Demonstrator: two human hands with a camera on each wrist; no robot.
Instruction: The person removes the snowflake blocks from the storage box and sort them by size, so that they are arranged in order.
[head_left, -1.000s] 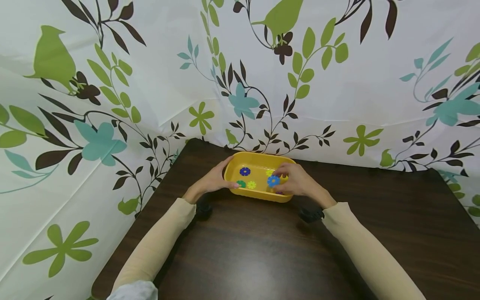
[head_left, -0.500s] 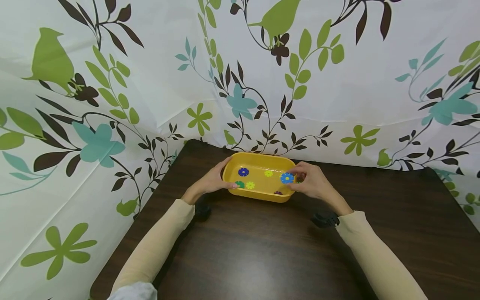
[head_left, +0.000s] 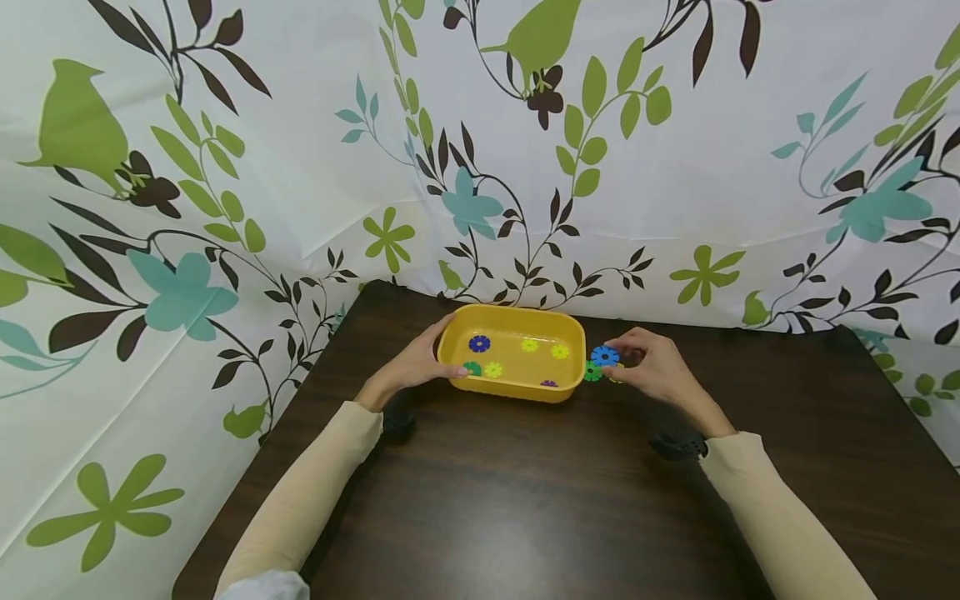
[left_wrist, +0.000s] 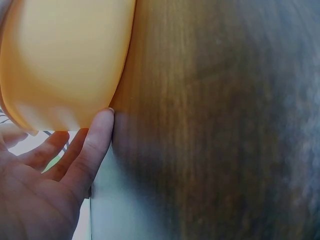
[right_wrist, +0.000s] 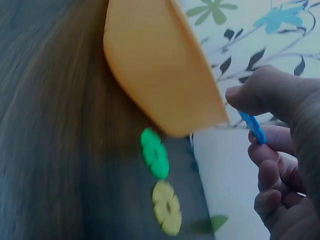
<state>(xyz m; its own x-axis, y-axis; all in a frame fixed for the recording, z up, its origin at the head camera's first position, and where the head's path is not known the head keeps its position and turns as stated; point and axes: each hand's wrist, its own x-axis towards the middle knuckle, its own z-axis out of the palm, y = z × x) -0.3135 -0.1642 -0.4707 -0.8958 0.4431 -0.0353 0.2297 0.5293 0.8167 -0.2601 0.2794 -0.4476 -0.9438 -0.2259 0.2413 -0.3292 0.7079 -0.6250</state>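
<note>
My left hand (head_left: 411, 362) grips the left end of a yellow plastic tray (head_left: 495, 387), thumb over its front rim and fingers along the outer end wall. Thumb and fingertips of my right hand (head_left: 663, 371) pinch a blue flower-shaped disc (head_left: 604, 356) just right of the tray; the right wrist view shows this disc (right_wrist: 252, 127) edge-on. Below it on the table lie a green disc (right_wrist: 154, 153) and a yellow disc (right_wrist: 166, 207). Inside the tray are a dark blue disc (head_left: 479, 343), a green disc (head_left: 472, 367), a purple disc (head_left: 549, 383) and several yellow discs (head_left: 492, 370).
The dark wood table (head_left: 480, 492) reaches back to a white cloth (head_left: 300, 192) printed with leaves, birds and flowers. Behind the tray, the table's back edge is close. Black wrist bands (head_left: 677, 446) sit below both hands.
My right hand has carried the blue disc from inside the tray, over its right rim, to the table beside it. The left hand stays on the tray. The head view has shifted slightly.
</note>
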